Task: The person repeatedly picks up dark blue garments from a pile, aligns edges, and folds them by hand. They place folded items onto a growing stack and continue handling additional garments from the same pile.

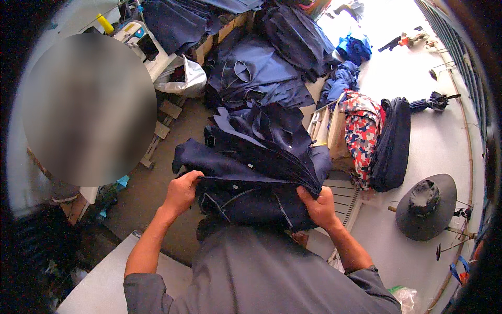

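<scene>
A bundle of dark navy fabric pieces [251, 157] with pale overlock-stitched edges lies across the front of my body. My left hand [182, 194] pinches the edge of one piece between thumb and fingers at the bundle's left side. At the right, my right hand [319, 204] grips the gathered corners of several layers, with the thumb on top. Small white tags show on some of the layers. Between both hands a fabric edge runs nearly straight, and a panel with pale seams hangs below it. The fingertips under the cloth are hidden.
Beyond the bundle lies a heap of navy cloth [262, 74]. A sewing machine [135, 33] and a white sack [188, 78] are at upper left, near a blurred area. Camouflage-patterned cloth [359, 133], a furled dark umbrella [427, 104] and a black hat [427, 208] are on the right.
</scene>
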The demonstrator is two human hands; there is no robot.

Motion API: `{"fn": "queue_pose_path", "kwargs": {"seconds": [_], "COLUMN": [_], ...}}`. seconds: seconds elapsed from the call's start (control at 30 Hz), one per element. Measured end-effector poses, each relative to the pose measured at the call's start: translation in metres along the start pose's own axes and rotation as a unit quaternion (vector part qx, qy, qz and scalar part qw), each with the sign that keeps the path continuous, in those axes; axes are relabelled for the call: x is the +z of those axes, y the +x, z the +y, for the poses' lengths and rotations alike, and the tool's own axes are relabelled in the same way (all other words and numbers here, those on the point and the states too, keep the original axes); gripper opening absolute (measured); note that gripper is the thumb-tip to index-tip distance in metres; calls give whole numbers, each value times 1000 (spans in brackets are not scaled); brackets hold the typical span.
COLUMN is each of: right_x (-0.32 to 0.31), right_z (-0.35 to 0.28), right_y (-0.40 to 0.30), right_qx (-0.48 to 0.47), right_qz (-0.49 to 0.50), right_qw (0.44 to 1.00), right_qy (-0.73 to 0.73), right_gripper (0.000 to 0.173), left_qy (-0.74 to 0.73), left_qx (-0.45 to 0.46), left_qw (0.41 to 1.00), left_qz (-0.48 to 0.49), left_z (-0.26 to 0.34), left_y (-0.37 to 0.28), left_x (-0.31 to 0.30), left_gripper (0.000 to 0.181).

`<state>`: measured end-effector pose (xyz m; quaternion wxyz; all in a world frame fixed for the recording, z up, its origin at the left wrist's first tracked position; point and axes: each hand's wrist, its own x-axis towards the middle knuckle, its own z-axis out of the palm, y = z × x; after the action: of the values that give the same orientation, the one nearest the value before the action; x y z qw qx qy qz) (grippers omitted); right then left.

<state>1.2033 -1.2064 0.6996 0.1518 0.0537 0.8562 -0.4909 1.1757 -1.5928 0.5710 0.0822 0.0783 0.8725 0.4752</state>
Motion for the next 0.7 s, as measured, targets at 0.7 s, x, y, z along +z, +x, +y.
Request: {"fn": "queue_pose_path", "kwargs": {"seconds": [0.7], "right_x": [11], "right_z": [-22], "right_y": [-7], "right_qx": [9], "right_qz": [-11], "right_qw": [999], "right_qy": [42], "right_gripper": [19], "left_qy": [153], "left_qx": [285], "left_qw": [946], "left_qz": [9], "left_z": [-11], "left_y": [60], "left_x": [-26], "left_gripper": [17]}}
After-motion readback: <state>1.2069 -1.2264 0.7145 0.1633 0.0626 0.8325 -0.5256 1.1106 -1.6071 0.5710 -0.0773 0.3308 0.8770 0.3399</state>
